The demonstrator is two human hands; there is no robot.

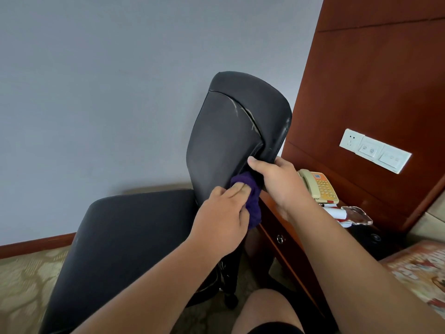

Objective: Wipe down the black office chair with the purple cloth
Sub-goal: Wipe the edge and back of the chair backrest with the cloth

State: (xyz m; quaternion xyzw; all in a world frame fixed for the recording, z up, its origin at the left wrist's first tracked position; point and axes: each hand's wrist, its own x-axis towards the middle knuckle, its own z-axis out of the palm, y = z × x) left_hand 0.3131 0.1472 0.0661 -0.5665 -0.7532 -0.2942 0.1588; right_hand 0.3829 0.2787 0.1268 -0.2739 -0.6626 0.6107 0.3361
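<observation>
The left hand [221, 218] grasps the bunched purple cloth [251, 206], pressing it on the lower back of the black office chair [228, 131]. Just beside the cloth, the right hand [277, 182] clenches the chair's edge, probably to steady it.

Grey wall [96, 92], patterned carpet [26, 285], wooden nightstand [277, 227].

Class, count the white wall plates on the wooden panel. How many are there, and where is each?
3, in a row above the telephone: a socket plate at left, a switch plate in the middle, a third plate at right. None looks hidden.
</observation>
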